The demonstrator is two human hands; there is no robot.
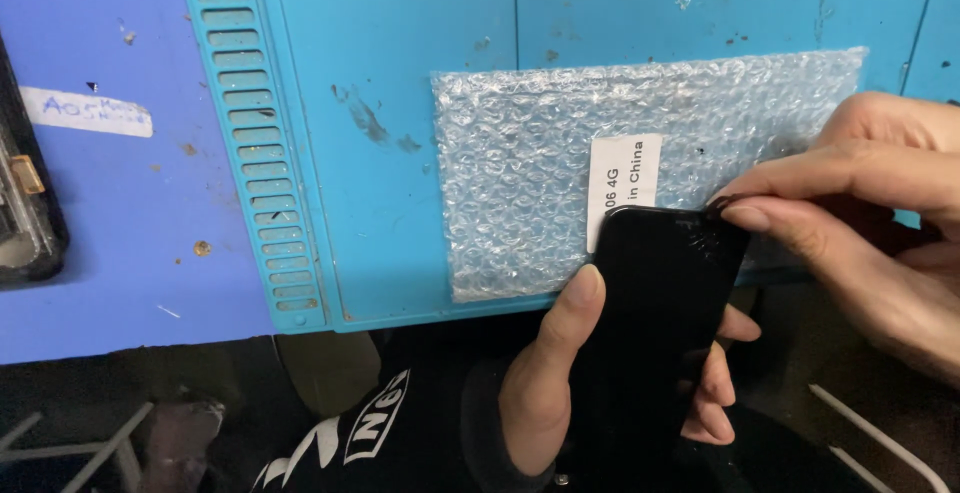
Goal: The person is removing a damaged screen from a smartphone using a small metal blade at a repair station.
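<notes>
On blue work mat [380, 73], lower right of frame, black phone [660, 323] is gripped by left hand [560, 373] w/ right hand [860, 223] fingers pinched at its cracked top corner; prob. stiff, fragile, best held by edges.

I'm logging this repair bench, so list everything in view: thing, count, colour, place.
phone: one, black, cracked at its top right corner, held upright near the bench's front edge
bubble-wrap bag: one, clear, with a white sticker, flat on the mat behind the phone
work mat: one, teal, with a slotted strip on its left side, on the bench
bench top: one, blue, left of the mat, bearing a white label
dark device: one, black, partly cut off at the left edge
left hand: one, gripping the phone around its lower part
right hand: one, fingertips pinching the phone's top right corner
</notes>
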